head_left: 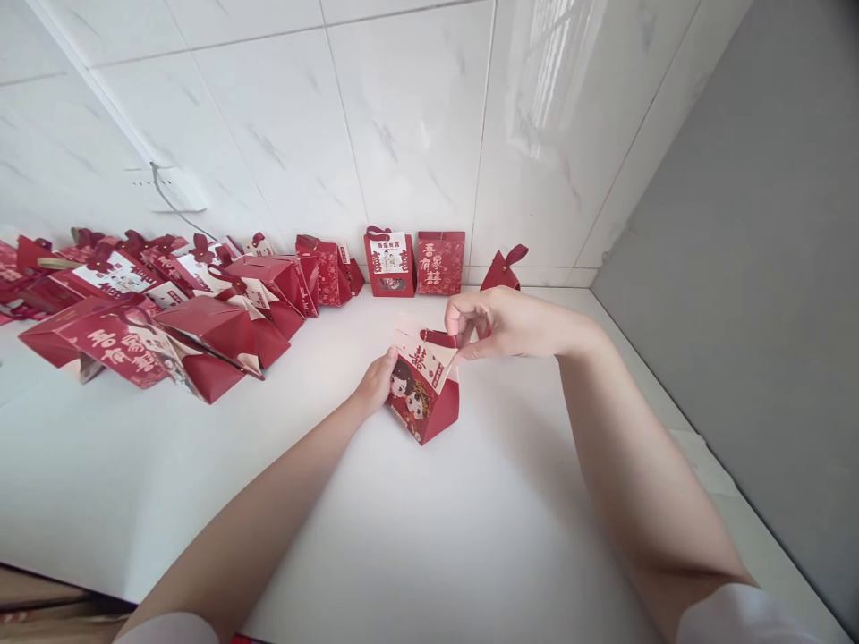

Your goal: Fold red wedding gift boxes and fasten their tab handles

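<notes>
A red paper gift box with two cartoon figures and a cream printed flap stands tilted on the white table. My left hand grips it along its left side, the thumb at the top edge and the other fingers mostly hidden behind. At the box's upper right, my right hand pinches the corner of the cream flap between thumb and fingertips. A dark red strip shows just behind the flap, near the right fingers. Behind the right hand is a small red pointed box with a ribbon bow, partly covered by the hand.
Several red gift boxes with ribbons are heaped on the left of the white table. Against the tiled wall stand a box with a white label and a flat red box. A grey panel borders the right.
</notes>
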Motion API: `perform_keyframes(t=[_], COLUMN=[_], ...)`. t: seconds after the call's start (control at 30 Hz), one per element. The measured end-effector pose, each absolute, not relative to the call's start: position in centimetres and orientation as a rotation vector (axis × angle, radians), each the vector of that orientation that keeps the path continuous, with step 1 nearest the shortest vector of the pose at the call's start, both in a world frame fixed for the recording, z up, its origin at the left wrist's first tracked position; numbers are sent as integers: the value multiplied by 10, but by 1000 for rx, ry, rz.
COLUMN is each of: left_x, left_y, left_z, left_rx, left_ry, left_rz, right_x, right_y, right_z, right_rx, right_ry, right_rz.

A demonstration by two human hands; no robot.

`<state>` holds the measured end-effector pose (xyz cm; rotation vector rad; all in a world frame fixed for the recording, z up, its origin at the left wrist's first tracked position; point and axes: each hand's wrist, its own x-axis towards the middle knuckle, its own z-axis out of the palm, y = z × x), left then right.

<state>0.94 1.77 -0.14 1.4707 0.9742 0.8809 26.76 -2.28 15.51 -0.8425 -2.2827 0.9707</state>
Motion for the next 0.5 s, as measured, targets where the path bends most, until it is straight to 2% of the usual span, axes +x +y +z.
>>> perform_keyframes(t=[0.2, 0.5], left_x=[11, 8], left_y=[19, 11], left_z=[-1, -4], left_rx=[1454, 1666], left_ry=[990, 954], left_rz=[899, 1032], right_x=[270, 269], right_y=[-19, -35], right_z=[155, 169], right_rx=[-851, -853], right_ry=[-2407, -2442], right_rz=[826, 900])
